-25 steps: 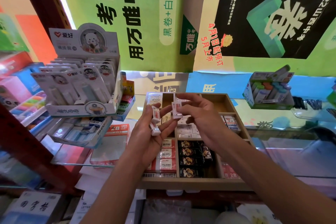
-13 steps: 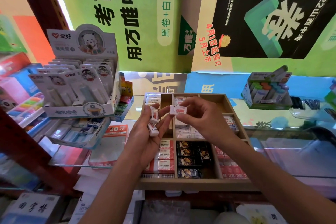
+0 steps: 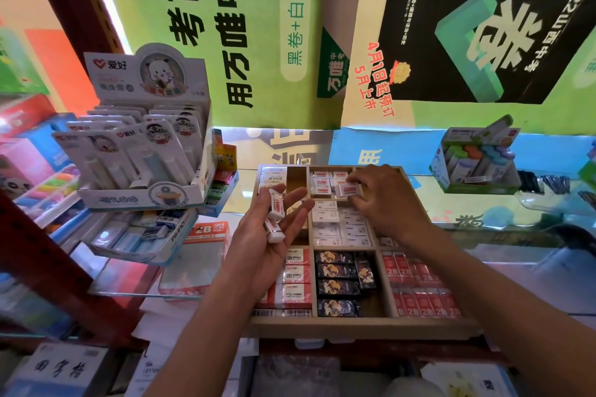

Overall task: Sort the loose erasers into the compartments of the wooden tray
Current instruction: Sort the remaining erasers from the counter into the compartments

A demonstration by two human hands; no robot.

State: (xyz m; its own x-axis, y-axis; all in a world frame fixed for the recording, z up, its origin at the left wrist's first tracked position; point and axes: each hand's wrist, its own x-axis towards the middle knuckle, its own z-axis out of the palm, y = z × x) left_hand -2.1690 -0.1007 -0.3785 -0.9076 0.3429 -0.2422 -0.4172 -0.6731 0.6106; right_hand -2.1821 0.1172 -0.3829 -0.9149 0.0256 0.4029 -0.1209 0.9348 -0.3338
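Beneath bright posters, with the wooden tray (image 3: 354,327) mostly filled, your right hand (image 3: 383,203) is pinching one eraser (image 3: 350,189) into a far compartment while your left hand (image 3: 264,235) is loosely cradling two spare erasers (image 3: 275,216).

This is a stationery shop, seen at its counter. At centre a wooden tray (image 3: 354,327) divided into compartments holds rows of wrapped erasers, several marked 2B. At left a cardboard display box (image 3: 142,145) carries carded correction tapes in tiers, with a second box of blue-white packs (image 3: 142,235) below it. At right a small open carton (image 3: 474,164) of coloured items stands on a glass counter top (image 3: 516,245). Large printed posters (image 3: 225,26) advertising exam papers cover the wall across the top of the frame
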